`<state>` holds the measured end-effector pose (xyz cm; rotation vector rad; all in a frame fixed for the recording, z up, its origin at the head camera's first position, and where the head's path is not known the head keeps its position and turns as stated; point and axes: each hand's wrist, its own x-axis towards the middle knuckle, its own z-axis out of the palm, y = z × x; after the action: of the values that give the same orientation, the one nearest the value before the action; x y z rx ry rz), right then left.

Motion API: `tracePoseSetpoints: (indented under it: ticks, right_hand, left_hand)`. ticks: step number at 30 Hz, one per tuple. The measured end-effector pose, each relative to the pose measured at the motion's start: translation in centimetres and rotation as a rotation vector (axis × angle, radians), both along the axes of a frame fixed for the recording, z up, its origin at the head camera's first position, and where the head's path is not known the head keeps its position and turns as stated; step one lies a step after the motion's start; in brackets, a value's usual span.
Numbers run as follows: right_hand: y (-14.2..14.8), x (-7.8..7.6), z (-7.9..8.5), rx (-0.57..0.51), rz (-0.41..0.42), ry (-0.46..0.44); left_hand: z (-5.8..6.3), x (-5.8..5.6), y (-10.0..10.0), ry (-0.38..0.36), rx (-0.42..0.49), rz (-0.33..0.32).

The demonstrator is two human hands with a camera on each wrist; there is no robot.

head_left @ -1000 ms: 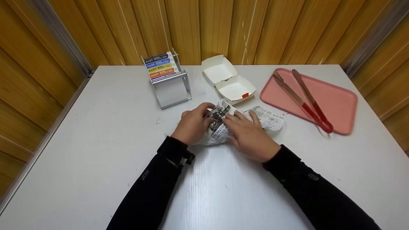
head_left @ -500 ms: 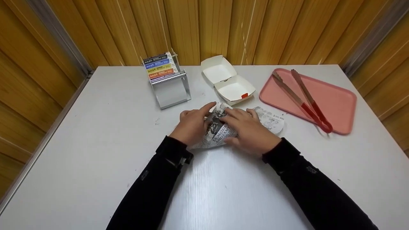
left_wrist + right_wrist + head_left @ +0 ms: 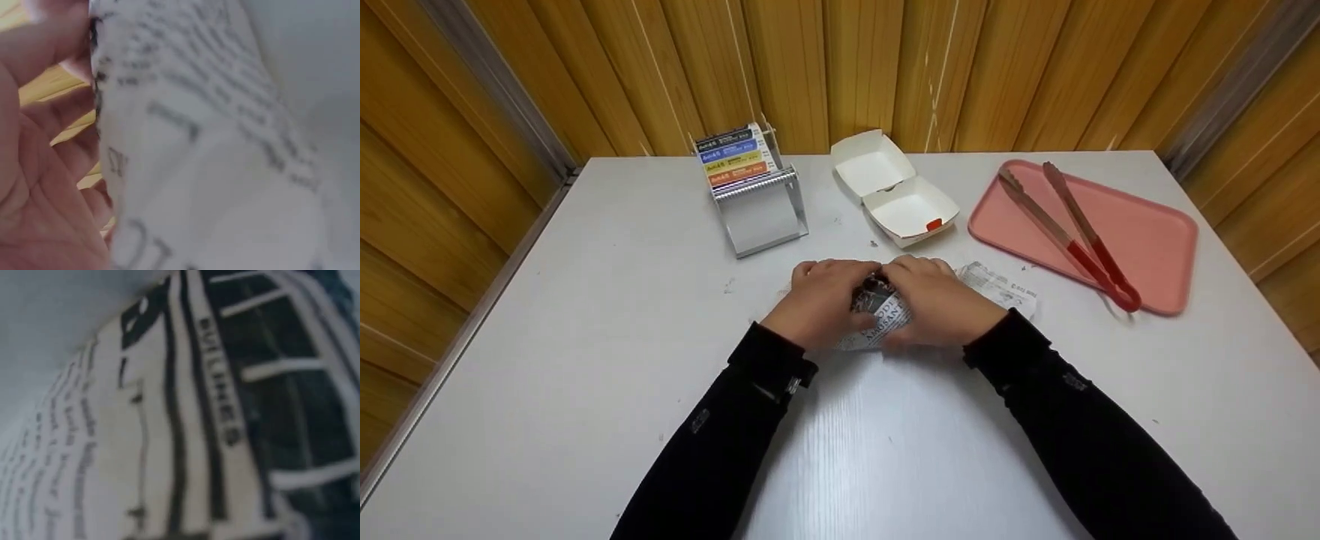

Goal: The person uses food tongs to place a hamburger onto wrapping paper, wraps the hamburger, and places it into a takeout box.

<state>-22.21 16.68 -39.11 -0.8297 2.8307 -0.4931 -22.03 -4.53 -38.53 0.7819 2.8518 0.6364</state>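
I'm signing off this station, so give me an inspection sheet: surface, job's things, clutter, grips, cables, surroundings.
Surface: white table, a few dark marks.
Job's things: printed paper, crumpled, loose end sticking out rightward; anything inside is hidden.
Clutter: open box; pink tray with tongs on it; label stand.
Grips: left grip and right grip, bare hands, both cupped round the paper.
Cables: nothing seen.
Surroundings: wood-look panels, metal posts at the corners.

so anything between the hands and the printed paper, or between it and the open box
Nothing visible separates the left hand and right hand from the printed paper: both cup it. Between it and the open box lie just their fingers and a dark speck.
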Motion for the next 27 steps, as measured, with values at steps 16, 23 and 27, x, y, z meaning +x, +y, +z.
tracePoseSetpoints:
  ticks: [16,23,27]
  right_hand:
    - [0.3,-0.5,-0.8,0.005,-0.002,-0.098]
    - [0.3,-0.5,-0.9,-0.016,0.015,-0.043]
    - [0.3,-0.6,-1.1,-0.038,0.028,-0.012]
  left_hand:
    - [-1.2,0.3,0.9,0.026,-0.041,0.042]
    - [-0.9,0.8,1.0,0.087,-0.124,0.016]
    - [-1.2,1.0,1.3,0.096,-0.142,0.010]
